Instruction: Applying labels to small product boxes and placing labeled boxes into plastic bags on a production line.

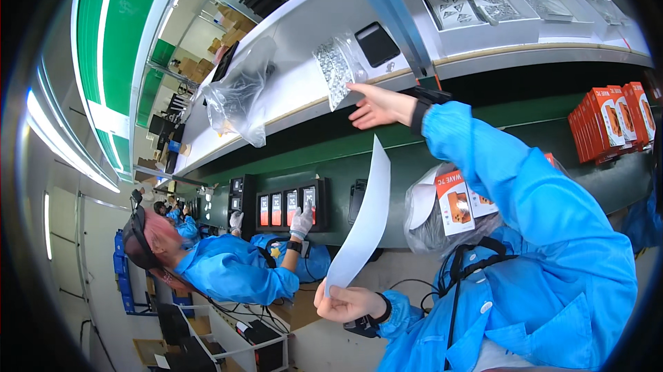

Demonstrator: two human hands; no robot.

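My left hand (351,303), low in the middle, pinches the lower end of a long white sheet (364,217). The sheet curves upward and looks blank on the side I see. My right hand (384,107) reaches out at the raised shelf's edge, fingers apart. Its topmost fingertip meets or overlaps the edge of a clear bag of small silvery pieces (334,65); contact is hard to tell. Beside that bag lies a black tray (377,44). Under my right arm, a clear plastic bag (423,223) sits around orange-and-white boxes (454,208).
A co-worker (228,268) in blue with gloved hands sits on the left, at a black tray of packages (291,206). Crumpled plastic (242,92) hangs over the shelf edge (297,111). Orange boxes (599,127) stand at right; white cartons (483,37) rest above. A post (387,6) rises from the shelf.
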